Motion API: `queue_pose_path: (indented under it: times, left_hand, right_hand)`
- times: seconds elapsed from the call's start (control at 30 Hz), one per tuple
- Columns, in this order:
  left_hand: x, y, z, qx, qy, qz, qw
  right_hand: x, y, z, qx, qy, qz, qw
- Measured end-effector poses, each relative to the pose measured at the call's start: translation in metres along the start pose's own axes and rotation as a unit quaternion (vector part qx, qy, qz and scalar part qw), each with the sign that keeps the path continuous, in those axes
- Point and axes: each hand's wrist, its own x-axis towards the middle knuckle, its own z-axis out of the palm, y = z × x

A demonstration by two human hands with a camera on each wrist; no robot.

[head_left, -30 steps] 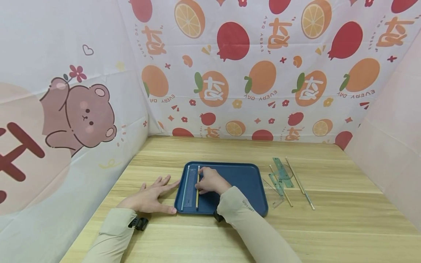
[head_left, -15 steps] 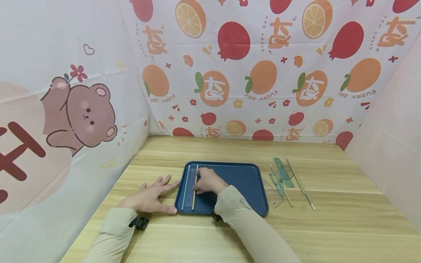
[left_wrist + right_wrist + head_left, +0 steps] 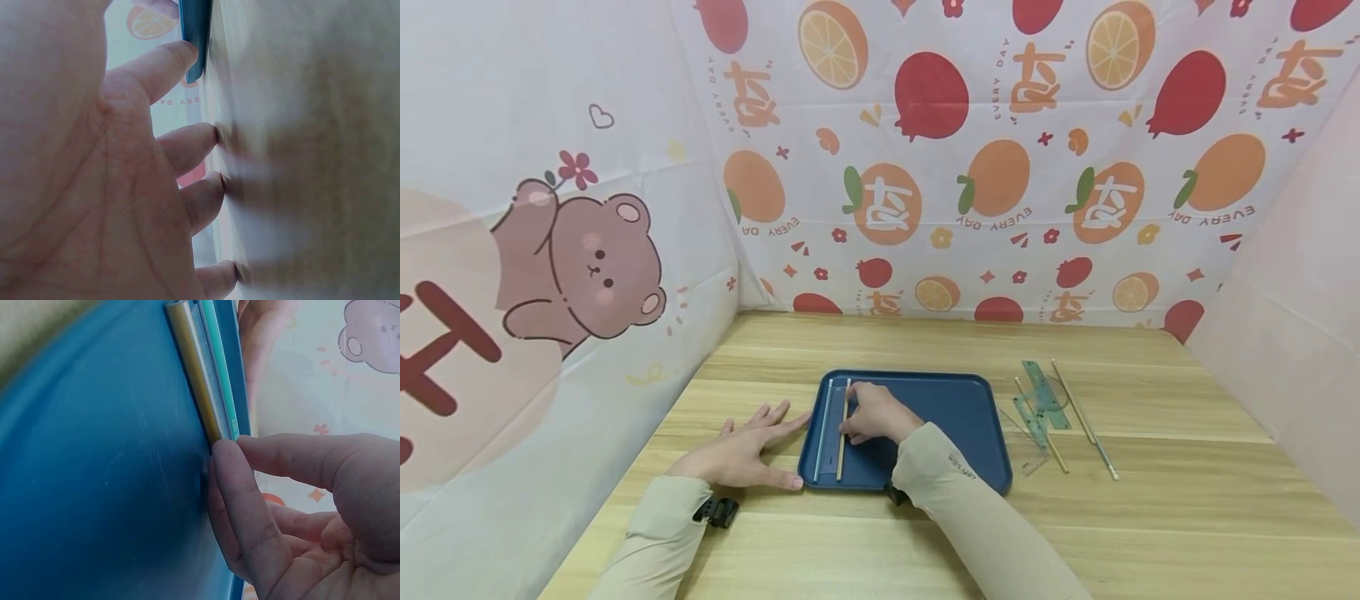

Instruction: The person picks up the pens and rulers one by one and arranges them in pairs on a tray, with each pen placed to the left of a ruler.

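Note:
In the head view a dark blue tray (image 3: 940,417) lies on the wooden table. At its left side a light teal pencil (image 3: 823,431), a clear ruler (image 3: 831,446) and a gold pencil (image 3: 840,458) lie side by side. My right hand (image 3: 880,412) pinches the gold pencil near its middle, seen closer in the right wrist view, where fingertips (image 3: 226,453) hide part of the pencil (image 3: 192,359). Palm down and fingers spread, my left hand (image 3: 737,450) rests on the table. Its thumb and index finger reach the tray's left edge, and the left wrist view shows a finger (image 3: 169,65) against the rim.
Right of the tray lies a loose group: green rulers (image 3: 1047,396), a clear set square (image 3: 1033,461), a gold pencil (image 3: 1058,454) and further pencils (image 3: 1075,402). Printed cloth walls (image 3: 940,225) stand behind and on both sides of the table.
My right hand has shifted the gold pencil a little left, up to the clear ruler, mostly in the first half second. The left hand has stayed in place.

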Motion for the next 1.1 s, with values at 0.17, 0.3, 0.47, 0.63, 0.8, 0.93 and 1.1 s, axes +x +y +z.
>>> queue_pose_path:
  times: [0.17, 0.3, 0.47, 0.63, 0.8, 0.93, 1.1]
  left_hand:
    - [-0.001, 0.001, 0.0, -0.002, 0.0, 0.001, 1.0]
    - [-0.002, 0.002, 0.0, -0.004, 0.0, 0.003, 1.0]
    - [-0.002, 0.002, 0.001, -0.005, 0.001, 0.004, 1.0]
    - [-0.001, 0.001, 0.001, -0.004, 0.002, 0.005, 1.0]
    - [-0.001, -0.001, 0.001, -0.003, 0.002, 0.004, 1.0]
    - [0.0, -0.001, 0.002, 0.002, 0.003, 0.005, 1.0]
    - [0.001, -0.001, 0.002, 0.007, 0.007, 0.007, 0.9999]
  right_hand:
    - [-0.002, 0.001, -0.003, -0.003, -0.001, -0.005, 1.0]
    - [-0.005, 0.002, -0.007, 0.005, -0.008, -0.007, 0.9999]
    - [-0.011, 0.004, -0.014, 0.005, -0.014, -0.014, 0.9998]
    - [-0.014, 0.009, -0.022, -0.006, -0.016, -0.025, 0.9995]
    - [-0.019, 0.012, -0.03, -0.006, -0.016, -0.033, 0.9993]
    - [-0.022, 0.014, -0.036, -0.006, -0.016, -0.032, 0.9993]
    - [-0.026, 0.018, -0.044, -0.005, -0.011, -0.034, 0.9994]
